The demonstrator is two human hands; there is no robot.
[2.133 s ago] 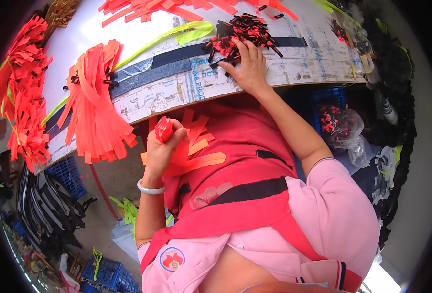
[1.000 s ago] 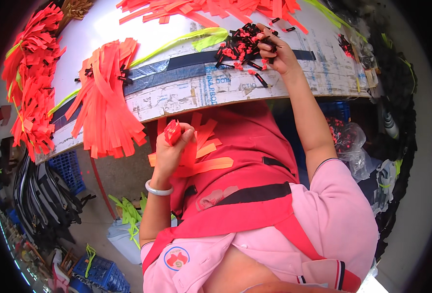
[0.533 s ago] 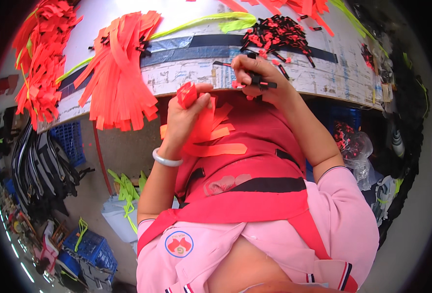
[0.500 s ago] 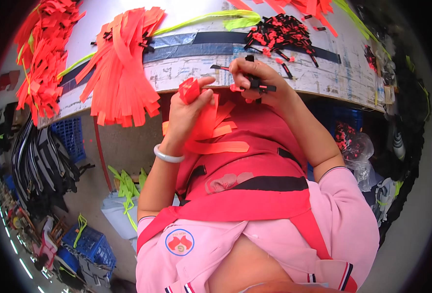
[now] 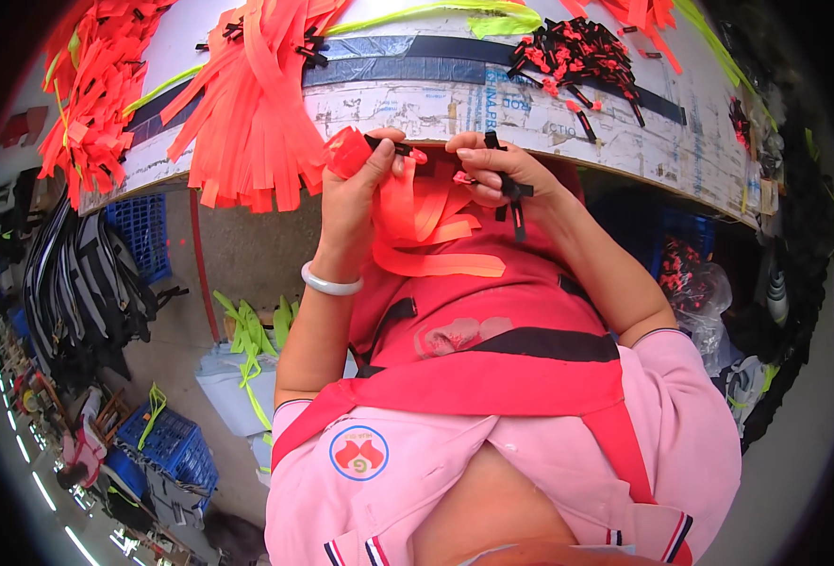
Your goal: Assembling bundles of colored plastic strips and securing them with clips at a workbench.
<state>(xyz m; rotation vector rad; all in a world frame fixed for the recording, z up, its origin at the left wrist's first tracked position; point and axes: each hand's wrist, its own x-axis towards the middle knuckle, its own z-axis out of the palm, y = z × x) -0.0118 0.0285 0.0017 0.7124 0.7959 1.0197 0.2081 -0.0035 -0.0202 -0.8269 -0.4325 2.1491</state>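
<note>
My left hand [image 5: 353, 193] is closed around several neon orange-red webbing strips [image 5: 441, 261], whose loose ends hang over the red apron. Between its thumb and forefinger is a small black piece with a pink end [image 5: 404, 149], at the end of a strip. My right hand [image 5: 527, 177] is closed on several similar black pieces [image 5: 513, 189], which stick out between the fingers. Both hands are close together but apart, at the table's near edge. A heap of black and pink pieces [image 5: 582, 66] lies on the table beyond my right hand.
On the worn white table [image 5: 408, 104], a fanned bundle of orange-red strips [image 5: 247, 123] hangs over the near edge, with a larger pile [image 5: 96, 104] farther left. A yellow-green ribbon [image 5: 426, 11] runs across. Blue crates [image 5: 174, 451] and dark straps [image 5: 87, 292] are lower left.
My right hand has come down and nearer my left. A black piece now shows at my left thumb and forefinger. The table has shifted slightly up and right in view.
</note>
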